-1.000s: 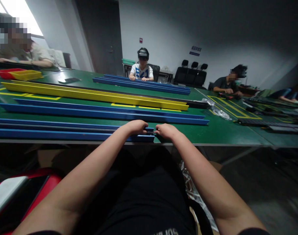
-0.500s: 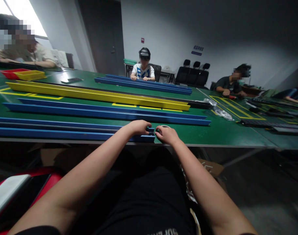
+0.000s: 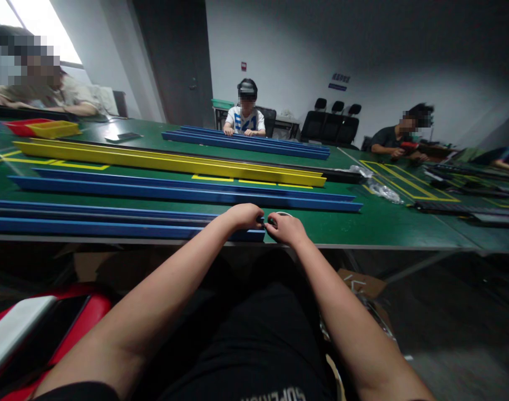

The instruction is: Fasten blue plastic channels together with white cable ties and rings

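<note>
My left hand (image 3: pixel 246 216) is closed at the right end of the nearest blue channel (image 3: pixel 112 227), its fingertips pinched on a small dark part too tiny to identify. Close beside it on the right, my right hand (image 3: pixel 284 227) is also closed, thumb and fingers pressed together at the same spot. What it grips is hidden. A round, pale-rimmed thing shows partly behind my right hand. Inside the nearest blue channel runs a dark strip (image 3: pixel 154 218).
Beyond lie another blue channel (image 3: pixel 187 191), a yellow channel (image 3: pixel 175 161) and farther blue channels (image 3: pixel 246 143) on the green table (image 3: pixel 388 228). Red and yellow trays (image 3: pixel 54 129) stand far left. Clear plastic (image 3: pixel 383 191) lies right. Several people sit around the table.
My left hand has shifted slightly right, closer to my right hand, and its fingertips are drawn together. The person at the right has raised a red object a little.
</note>
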Demonstrator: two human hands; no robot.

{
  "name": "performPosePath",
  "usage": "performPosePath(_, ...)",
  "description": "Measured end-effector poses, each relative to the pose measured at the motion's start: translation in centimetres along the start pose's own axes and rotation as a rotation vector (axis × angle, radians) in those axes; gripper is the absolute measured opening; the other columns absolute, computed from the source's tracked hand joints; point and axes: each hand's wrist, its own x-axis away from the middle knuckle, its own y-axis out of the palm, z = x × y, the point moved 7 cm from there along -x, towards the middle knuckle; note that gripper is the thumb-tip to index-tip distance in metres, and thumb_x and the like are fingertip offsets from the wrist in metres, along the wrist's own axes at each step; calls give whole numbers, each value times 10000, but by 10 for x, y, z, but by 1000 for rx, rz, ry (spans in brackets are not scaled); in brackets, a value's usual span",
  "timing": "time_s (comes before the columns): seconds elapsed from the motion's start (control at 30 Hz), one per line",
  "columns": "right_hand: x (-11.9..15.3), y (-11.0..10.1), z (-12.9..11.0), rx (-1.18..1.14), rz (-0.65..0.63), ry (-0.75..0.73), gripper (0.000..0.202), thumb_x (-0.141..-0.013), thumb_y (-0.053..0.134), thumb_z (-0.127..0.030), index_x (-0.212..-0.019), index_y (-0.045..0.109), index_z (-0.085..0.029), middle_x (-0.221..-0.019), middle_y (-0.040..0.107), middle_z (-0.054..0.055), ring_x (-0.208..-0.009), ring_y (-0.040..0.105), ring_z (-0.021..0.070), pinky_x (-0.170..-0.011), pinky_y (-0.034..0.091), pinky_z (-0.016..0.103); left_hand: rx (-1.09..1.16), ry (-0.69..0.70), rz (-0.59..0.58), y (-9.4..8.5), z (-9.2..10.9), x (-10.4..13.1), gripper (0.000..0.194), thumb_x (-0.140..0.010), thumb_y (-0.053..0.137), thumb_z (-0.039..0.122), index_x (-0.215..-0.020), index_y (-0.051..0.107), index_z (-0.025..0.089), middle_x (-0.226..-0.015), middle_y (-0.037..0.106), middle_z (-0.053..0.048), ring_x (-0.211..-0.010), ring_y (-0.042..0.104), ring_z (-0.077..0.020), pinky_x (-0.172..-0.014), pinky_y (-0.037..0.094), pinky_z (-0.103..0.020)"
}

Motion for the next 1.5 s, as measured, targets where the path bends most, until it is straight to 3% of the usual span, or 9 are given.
performPosePath(1.5,-8,11,3,-4,27,12,425,-914,376,-603,-1102,611,-303,-984,693,43,-860,619,196,-714,403,280,22,-61,7,0,-3,4,315,-722,579,516,-874,695,265,-831,717,-40,-756,635,-203,-601,380,-264)
